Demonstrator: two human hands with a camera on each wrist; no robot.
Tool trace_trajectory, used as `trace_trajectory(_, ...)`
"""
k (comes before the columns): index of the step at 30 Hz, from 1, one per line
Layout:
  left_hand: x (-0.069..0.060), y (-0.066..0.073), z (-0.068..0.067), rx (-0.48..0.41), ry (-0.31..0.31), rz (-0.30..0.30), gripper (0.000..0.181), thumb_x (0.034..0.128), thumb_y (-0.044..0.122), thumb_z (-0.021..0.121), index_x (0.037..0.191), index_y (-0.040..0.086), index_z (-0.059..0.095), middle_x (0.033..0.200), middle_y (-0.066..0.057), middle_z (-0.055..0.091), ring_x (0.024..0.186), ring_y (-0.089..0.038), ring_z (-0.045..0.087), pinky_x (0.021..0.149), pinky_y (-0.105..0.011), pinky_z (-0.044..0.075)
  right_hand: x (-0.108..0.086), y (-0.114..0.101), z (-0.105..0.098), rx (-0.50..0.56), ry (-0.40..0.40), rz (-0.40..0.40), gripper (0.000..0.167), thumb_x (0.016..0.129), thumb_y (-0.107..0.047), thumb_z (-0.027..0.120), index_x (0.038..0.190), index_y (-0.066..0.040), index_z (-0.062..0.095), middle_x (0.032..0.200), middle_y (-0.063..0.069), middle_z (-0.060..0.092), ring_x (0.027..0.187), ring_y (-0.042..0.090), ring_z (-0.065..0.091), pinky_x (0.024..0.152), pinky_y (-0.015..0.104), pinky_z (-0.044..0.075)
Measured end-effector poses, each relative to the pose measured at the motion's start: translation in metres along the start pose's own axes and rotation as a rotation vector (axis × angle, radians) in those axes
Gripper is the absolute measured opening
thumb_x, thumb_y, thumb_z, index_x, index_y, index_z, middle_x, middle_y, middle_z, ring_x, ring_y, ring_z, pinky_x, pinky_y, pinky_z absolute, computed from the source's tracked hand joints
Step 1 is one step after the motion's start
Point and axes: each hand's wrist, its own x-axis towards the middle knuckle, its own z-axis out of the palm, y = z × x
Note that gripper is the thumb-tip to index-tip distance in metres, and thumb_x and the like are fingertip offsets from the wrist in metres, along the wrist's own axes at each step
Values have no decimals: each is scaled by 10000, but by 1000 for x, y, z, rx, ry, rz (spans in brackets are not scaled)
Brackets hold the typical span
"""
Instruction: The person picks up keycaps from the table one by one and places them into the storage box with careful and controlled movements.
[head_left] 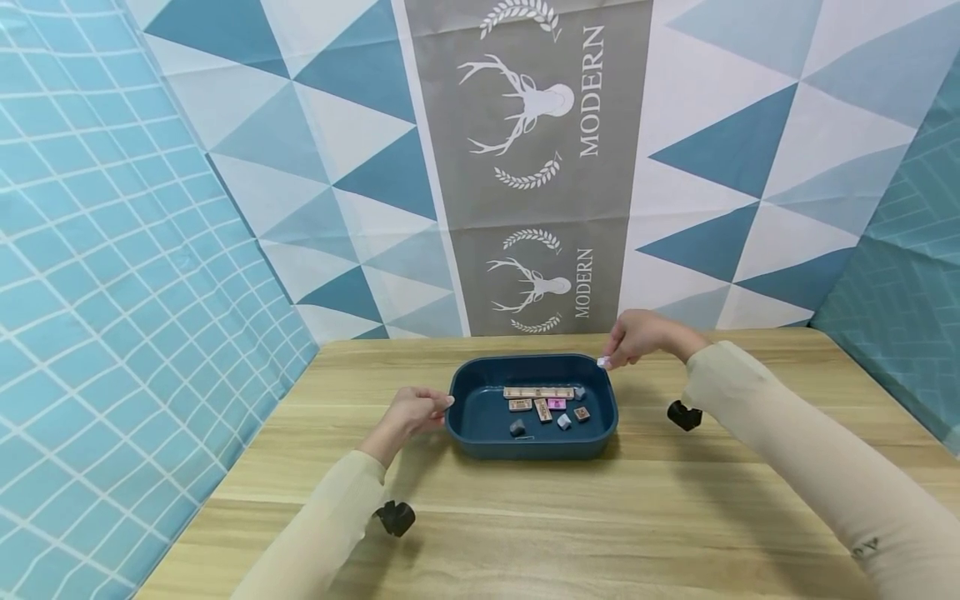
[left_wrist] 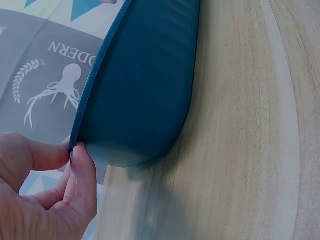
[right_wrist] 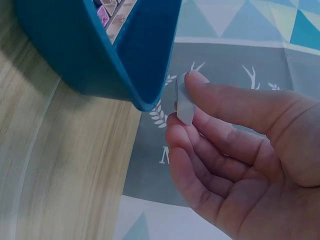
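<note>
A dark blue plastic basin [head_left: 525, 450] stands on the table. My left hand [head_left: 412, 412] pinches its left rim between thumb and fingers, as the left wrist view shows closely. Beyond the basin's far right corner, my right hand [head_left: 637, 335] pinches a small pale piece [right_wrist: 185, 105] between thumb and fingertips, apart from the rim. Inside the basin lie a long beige strip [head_left: 538, 392], a beige block [head_left: 520, 405], a tilted beige block [head_left: 542, 410], a pink block [head_left: 557, 404], a small brown block [head_left: 582, 413], a whitish lump [head_left: 564, 422] and a dark grey lump [head_left: 517, 427].
The wooden table [head_left: 480, 533] extends around the basin. Behind it hangs a patterned cloth [head_left: 532, 283] with deer heads and triangles. A black wrist-worn device [head_left: 395, 517] shows by the left sleeve, another black device [head_left: 684, 415] by the right sleeve.
</note>
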Motion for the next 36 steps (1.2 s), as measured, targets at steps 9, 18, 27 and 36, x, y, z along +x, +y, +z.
trace_trajectory(9,0,1,-2,15,-2,9,233,919,60,625,1093,-95,628,863,-55,598,711,-100,575,694,-223,577,7,-16,5,-4,-21,0,145,849,-196,736,866,-52,735,811,29,680,699,137,562,741,319,573)
trace_trajectory(18,-1,-1,-4,35,7,4,244,923,77,626,1106,-83,639,957,-85,608,762,-112,586,805,-300,595,16,-30,11,-17,-46,-8,100,845,-144,732,872,-48,736,821,34,695,713,130,566,678,245,560)
trace_trajectory(27,-1,0,-2,24,-8,24,257,909,66,639,1112,-90,630,885,-52,611,717,-85,581,693,-213,576,18,-32,19,-17,-67,8,94,832,-146,748,864,-58,740,835,39,711,721,132,624,741,291,590)
trace_trajectory(36,-2,0,0,23,5,22,240,905,71,644,1090,-82,638,895,-55,611,716,-81,587,663,-195,568,26,-44,27,-59,-58,4,103,825,-163,758,843,-63,740,865,52,716,728,120,643,722,266,594)
